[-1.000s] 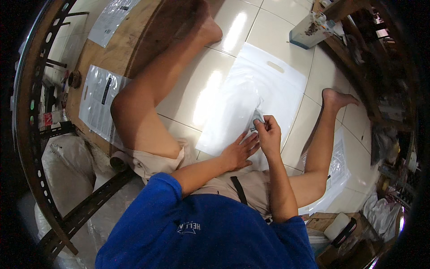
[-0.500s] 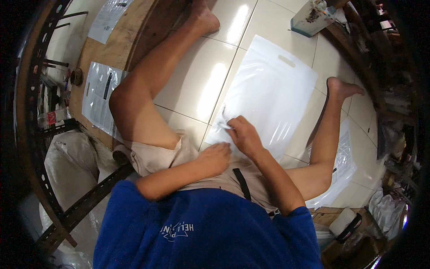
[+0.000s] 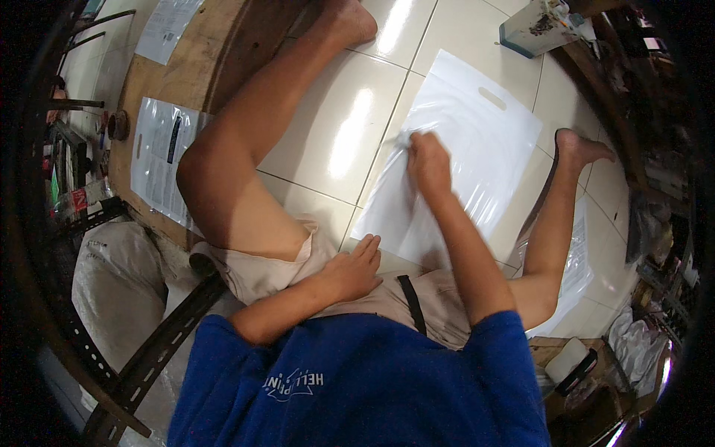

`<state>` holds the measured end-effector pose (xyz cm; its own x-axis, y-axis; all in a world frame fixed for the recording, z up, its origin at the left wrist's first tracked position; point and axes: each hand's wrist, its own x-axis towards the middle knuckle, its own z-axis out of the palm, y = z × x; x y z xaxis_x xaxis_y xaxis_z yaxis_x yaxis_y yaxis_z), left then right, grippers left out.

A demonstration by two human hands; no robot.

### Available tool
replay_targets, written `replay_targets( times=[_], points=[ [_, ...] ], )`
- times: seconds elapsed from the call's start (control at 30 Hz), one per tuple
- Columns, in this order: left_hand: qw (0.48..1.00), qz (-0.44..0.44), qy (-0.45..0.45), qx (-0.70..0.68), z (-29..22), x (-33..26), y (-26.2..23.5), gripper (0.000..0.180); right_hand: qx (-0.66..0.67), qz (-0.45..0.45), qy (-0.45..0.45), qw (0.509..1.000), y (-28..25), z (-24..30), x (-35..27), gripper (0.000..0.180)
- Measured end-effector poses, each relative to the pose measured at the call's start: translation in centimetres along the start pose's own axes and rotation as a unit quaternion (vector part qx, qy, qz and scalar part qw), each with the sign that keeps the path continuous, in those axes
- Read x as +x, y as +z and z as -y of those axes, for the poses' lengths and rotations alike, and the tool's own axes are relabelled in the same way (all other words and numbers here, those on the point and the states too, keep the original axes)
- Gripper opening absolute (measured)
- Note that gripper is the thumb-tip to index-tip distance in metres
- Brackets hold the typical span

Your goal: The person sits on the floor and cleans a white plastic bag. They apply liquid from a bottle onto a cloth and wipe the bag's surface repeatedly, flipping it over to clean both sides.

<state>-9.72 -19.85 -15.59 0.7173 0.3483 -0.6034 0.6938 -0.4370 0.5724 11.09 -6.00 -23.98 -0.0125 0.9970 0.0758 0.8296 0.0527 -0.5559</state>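
Observation:
A white plastic bag [image 3: 488,160] with a cut-out handle lies flat on the tiled floor between my legs, its handle end away from me. My right hand [image 3: 430,167] is closed over the bag's left edge, about halfway up. From its fingers pokes a small whitish wad [image 3: 404,140], which looks like a crumpled cloth or tissue but is blurred. My left hand [image 3: 354,270] lies flat over the shorts at my lap, fingers stretched out, with the fingertips at the near left corner of the bag. It holds nothing.
Printed plastic bags [image 3: 160,145] lie on a wooden bench at left. Another printed bag [image 3: 572,268] is on the floor beyond my right leg. A stained square container [image 3: 532,30] stands at the far right. Metal racking [image 3: 160,346] and a wrapped sack [image 3: 115,283] are at lower left.
My right hand has moved away from me along the bag's left edge, carrying the whitish wad. My left hand has stayed near the close corner, its fingers now more stretched out.

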Motion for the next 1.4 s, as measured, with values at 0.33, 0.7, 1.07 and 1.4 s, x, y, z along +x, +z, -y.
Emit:
replay_targets(
  times=[0.33, 0.7, 1.07, 1.4],
  points=[
    [0.991, -0.095, -0.065, 0.063, -0.2, -1.5, -1.8, 0.064, 0.144, 0.111, 0.054, 0.982, -1.0, 3.5, -7.0, 0.017],
    [0.993, -0.004, -0.071, 0.097, -0.2, -1.0, -1.5, 0.066, 0.052, 0.058, 0.009, 0.997, 1.7, 5.0, -5.4, 0.005],
    [0.991, -0.002, -0.088, 0.102, -0.4, -0.9, -1.2, 0.066, 0.115, 0.177, -0.016, 0.977, -0.2, 7.3, -10.4, 0.01],
    [0.988, -0.014, -0.064, 0.14, 0.4, -1.3, -0.4, 0.061, -0.006, 0.077, 0.053, 0.996, -0.9, 0.8, -2.5, 0.015]
  ],
)
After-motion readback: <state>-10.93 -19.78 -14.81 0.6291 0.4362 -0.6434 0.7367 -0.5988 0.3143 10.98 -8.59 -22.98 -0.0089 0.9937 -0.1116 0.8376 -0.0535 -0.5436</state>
